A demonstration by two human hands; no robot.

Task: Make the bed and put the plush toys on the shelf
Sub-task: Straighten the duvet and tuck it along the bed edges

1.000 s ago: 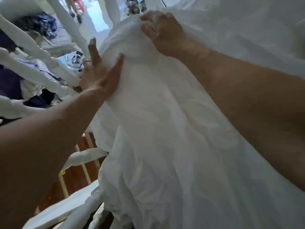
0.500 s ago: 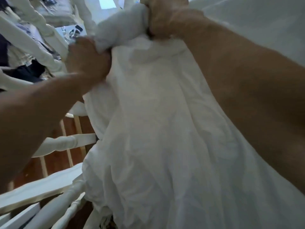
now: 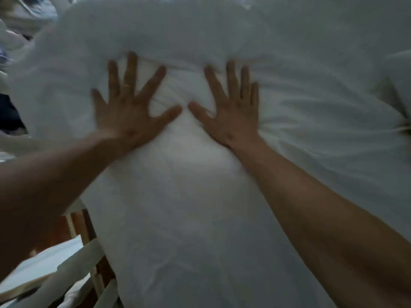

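Bed-making step: left hand [image 3: 131, 114] and right hand [image 3: 231, 112], fingers [image 3: 133, 70] spread flat, press the white sheet [image 3: 200, 218] at frame centre; smoothing outward likely follows.

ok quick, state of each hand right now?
Left hand: open, fingers spread, pressing flat on the white duvet.
Right hand: open, fingers spread, pressing flat on the same duvet.

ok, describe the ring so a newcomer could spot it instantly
Start from the white bedsheet that fills the view, where two spread hands press flat. Take the left hand, the one nearer the white bed rails. The ring is a thin band on one of its middle fingers; the right hand shows none.
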